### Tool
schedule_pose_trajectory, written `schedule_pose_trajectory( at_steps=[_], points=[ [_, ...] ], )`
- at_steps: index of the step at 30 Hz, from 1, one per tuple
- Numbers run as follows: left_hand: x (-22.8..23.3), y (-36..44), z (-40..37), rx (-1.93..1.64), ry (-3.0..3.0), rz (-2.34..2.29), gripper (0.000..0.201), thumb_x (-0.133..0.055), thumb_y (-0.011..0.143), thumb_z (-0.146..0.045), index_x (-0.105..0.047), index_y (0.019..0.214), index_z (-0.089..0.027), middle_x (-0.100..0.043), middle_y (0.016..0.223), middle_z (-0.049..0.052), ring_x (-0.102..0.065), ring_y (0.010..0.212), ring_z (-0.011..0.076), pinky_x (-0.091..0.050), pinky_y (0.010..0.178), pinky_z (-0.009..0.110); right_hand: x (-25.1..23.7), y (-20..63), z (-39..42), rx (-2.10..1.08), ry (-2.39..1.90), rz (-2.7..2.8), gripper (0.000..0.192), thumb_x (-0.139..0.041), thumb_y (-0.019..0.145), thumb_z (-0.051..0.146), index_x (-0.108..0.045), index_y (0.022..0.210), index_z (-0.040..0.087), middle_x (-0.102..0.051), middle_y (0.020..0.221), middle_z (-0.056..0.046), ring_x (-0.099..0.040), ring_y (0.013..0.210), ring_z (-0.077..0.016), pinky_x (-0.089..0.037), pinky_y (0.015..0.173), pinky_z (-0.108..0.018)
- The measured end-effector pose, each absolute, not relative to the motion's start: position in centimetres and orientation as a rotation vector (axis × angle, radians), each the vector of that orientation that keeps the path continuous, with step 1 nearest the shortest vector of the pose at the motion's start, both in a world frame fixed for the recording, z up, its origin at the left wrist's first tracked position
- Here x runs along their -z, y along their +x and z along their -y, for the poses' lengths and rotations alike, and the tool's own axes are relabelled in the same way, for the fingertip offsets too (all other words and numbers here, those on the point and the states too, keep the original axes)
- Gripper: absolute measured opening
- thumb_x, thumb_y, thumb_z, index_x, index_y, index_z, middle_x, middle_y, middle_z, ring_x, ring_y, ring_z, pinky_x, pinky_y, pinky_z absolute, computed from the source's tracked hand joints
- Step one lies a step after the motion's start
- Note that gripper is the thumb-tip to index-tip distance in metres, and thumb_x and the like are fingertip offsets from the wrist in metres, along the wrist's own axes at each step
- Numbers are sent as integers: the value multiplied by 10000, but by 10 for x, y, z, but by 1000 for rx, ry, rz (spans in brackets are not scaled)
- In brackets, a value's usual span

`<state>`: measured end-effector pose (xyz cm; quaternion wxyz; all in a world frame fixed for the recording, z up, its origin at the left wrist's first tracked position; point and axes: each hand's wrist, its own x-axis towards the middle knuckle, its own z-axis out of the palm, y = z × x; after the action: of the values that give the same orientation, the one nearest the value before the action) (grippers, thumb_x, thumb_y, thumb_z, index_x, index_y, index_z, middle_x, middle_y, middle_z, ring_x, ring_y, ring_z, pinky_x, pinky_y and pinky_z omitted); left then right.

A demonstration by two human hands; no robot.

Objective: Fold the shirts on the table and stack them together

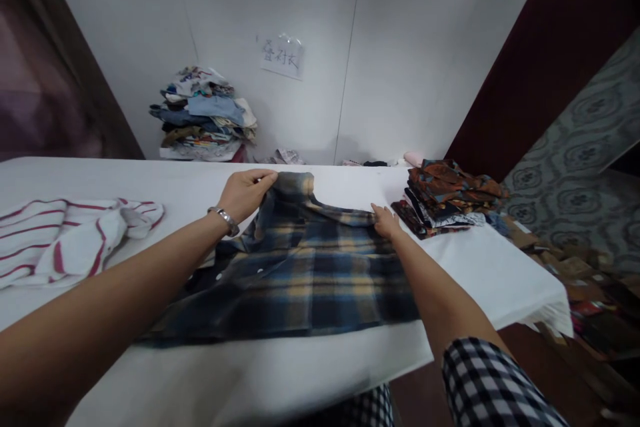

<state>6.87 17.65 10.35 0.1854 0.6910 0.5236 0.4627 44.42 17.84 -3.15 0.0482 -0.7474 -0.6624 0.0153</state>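
Note:
A dark blue and yellow plaid shirt (305, 273) lies spread on the white table (480, 267) in front of me. My left hand (245, 192), with a metal watch at the wrist, grips the shirt's collar area at its far left edge. My right hand (385, 220) pinches the shirt's far right edge, close to the table surface. Both arms reach forward over the fabric.
A red-and-white striped garment (65, 233) lies at the left of the table. A stack of folded patterned shirts (450, 197) sits at the right, near my right hand. A heap of mixed clothes (205, 113) stands against the back wall under a paper sign (281, 57).

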Motion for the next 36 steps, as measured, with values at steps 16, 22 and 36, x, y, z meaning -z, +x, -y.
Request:
schedule_pose_trajectory(
  at_steps=[16, 22, 36],
  points=[
    [-114, 59, -136, -1306, 2468, -1461, 306, -453, 873, -371, -719, 948, -240, -710, 928, -3, -628, 881, 168, -463, 773, 253, -22, 499, -133, 426, -1745, 1873, 316, -418, 833, 198, -688, 990, 152, -673, 987, -122, -578, 973, -246, -430, 901, -357],
    [-59, 61, -58, -792, 2924, -1086, 299, -378, 936, -301, -663, 1003, -241, -695, 929, 15, -619, 841, 160, -451, 684, 261, 40, 518, -59, -40, -1670, 2135, 315, -416, 730, 133, -703, 844, 191, -697, 883, -82, -633, 850, -216, -494, 823, -351],
    [-15, 91, -36, -661, 2951, -721, 278, -374, 937, -240, -641, 1007, -211, -680, 933, 48, -579, 795, 156, -451, 710, 282, 23, 309, -58, -1396, -1410, 1395, 636, -640, 767, 462, -477, 1336, 232, -644, 726, -3, -570, 525, -132, -414, 423, -230]
  ],
)
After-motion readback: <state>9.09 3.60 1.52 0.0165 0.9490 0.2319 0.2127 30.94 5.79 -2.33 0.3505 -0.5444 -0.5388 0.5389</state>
